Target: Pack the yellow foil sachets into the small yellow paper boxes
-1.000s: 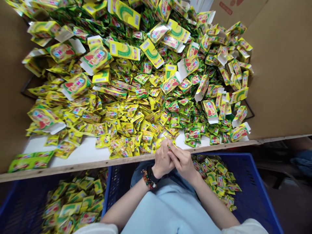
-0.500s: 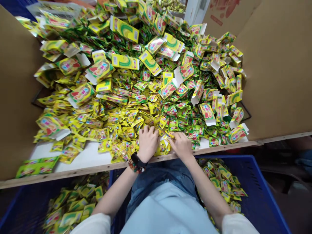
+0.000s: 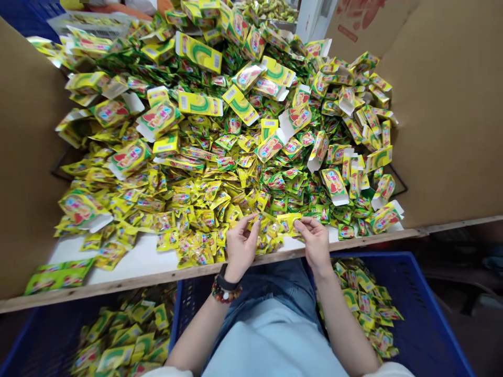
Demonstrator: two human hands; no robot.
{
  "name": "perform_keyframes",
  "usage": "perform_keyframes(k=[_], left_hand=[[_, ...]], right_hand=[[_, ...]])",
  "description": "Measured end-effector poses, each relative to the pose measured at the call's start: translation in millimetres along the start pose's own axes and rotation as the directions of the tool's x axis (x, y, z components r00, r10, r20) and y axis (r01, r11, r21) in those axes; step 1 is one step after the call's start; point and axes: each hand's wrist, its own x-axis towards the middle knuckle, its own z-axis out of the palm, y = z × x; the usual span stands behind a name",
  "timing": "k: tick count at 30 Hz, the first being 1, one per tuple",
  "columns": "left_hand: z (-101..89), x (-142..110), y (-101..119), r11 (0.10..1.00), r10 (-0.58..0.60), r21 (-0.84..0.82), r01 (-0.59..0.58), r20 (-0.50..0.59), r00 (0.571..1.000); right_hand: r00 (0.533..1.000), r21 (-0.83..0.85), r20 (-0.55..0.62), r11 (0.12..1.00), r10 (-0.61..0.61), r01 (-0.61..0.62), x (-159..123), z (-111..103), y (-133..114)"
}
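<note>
Yellow-green sachets (image 3: 204, 209) heap across the white desk (image 3: 137, 256) to its near edge, with more in a blue crate (image 3: 428, 309) at four o'clock. The left hand (image 3: 241, 247) rests against the heap, its spread fingers (image 3: 251, 225) half open and holding nothing clearly. The right hand (image 3: 315, 243) has curled fingers (image 3: 303, 225) just beside a flat yellow sachet (image 3: 288, 222) at its ten o'clock; any grip cannot be told.

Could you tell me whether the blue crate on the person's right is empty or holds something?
It holds something: green-and-yellow sachets lie heaped in the blue crate, covering only part of it.
</note>
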Motion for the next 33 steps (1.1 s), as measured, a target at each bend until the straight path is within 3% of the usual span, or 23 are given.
perform_keyframes(k=[2,5,7,9,11,12,13,14,16,18,20,23,27,29,31,33], left_hand=[[-3.8,1,0,0.999,-0.033,0.006,0.034,-0.027,0.999],[-10.2,5,0,0.996,-0.08,-0.031,0.079,-0.043,0.996],[-11.8,7,0,0.992,-0.097,-0.078,0.094,-0.034,0.995],[-12.5,7,0,0.988,-0.105,-0.116,0.103,-0.017,0.994],[-14.2,5,-2,0.982,-0.123,-0.149,0.119,-0.015,0.992],[-15.6,4,-4,0.977,-0.139,-0.166,0.134,-0.02,0.99],[-17.1,3,-5,0.971,-0.157,-0.185,0.149,-0.026,0.987],[-18.3,2,-7,0.965,-0.174,-0.203,0.165,-0.029,0.984],[-18.4,0,-9,0.953,-0.198,-0.235,0.189,-0.015,0.98],[-13.8,-2,-8,0.938,-0.213,-0.274,0.21,0.021,0.977],[-5.3,-4,-3,0.919,-0.213,-0.324,0.226,0.077,0.974],[7.5,-6,8,0.899,-0.154,-0.381,0.216,0.187,0.97],[10.7,-9,18,0.912,-0.083,-0.362,0.195,0.302,0.95],[8.2,-6,22,0.933,-0.023,-0.325,0.151,0.366,0.93],[7.7,8,29,0.972,0.06,-0.23,0.056,0.468,0.881],[12.4,37,38,0.99,0.139,-0.071,-0.12,0.498,0.856]], right_hand=[[0.992,-0.312,0.087,0.943,-0.091,0.114,5,-8,-1],[0.924,-0.689,0.259,0.617,-0.28,0.38,21,-1,-4],[0.855,-0.781,0.378,0.375,-0.354,0.5,35,15,-8],[0.816,-0.815,0.485,0.177,-0.314,0.552,47,34,-11],[0.814,-0.832,0.525,0.05,-0.249,0.552,54,46,-14],[0.819,-0.838,0.522,0.039,-0.239,0.545,54,47,-15],[0.823,-0.836,0.511,0.078,-0.247,0.543,52,46,-16],[0.828,-0.822,0.49,0.172,-0.271,0.543,48,43,-16],[0.858,-0.7,0.417,0.497,-0.299,0.513,36,34,-16],[0.906,-0.419,0.356,0.827,-0.231,0.375,22,26,-15],[0.929,-0.164,0.352,0.97,-0.114,0.181,11,23,-13],[0.929,-0.07,0.369,0.996,-0.02,0.049,3,25,-13],[0.951,-0.139,0.307,0.987,-0.029,0.075,5,25,-19],[0.95,-0.091,0.311,0.994,-0.023,0.053,6,20,-23],[0.952,-0.016,0.305,1.0,-0.019,0.025,4,12,-24],[0.979,-0.004,0.202,0.999,-0.039,0.04,1,2,-23]])
